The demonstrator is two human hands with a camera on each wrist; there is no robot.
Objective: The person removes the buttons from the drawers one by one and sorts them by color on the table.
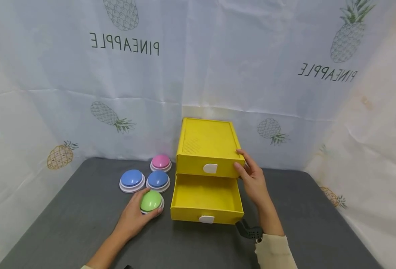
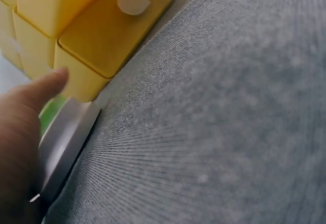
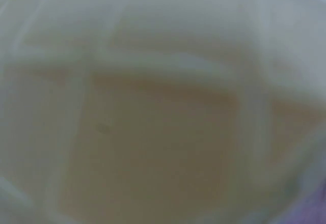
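Observation:
In the head view my left hand [image 1: 134, 215] holds a green push button [image 1: 151, 201] with a white base, thumb on its right side and fingers at its far left. The left wrist view shows my thumb [image 2: 35, 94] beside the white base [image 2: 69, 137], which is on or close above the grey cloth. My right hand [image 1: 253, 183] grips the upper right front corner of a yellow two-drawer box [image 1: 211, 138], thumb on the front and a finger over the top edge. Its lower drawer [image 1: 206, 192] is pulled out with bare yellow floor showing. The right wrist view is too blurred to read.
Two blue buttons [image 1: 132, 178] and a pink button [image 1: 161, 162] stand beyond my left hand, left of the box. Grey cloth [image 1: 198, 246] covers the table. A white curtain [image 1: 218, 67] with pineapple prints hangs close behind.

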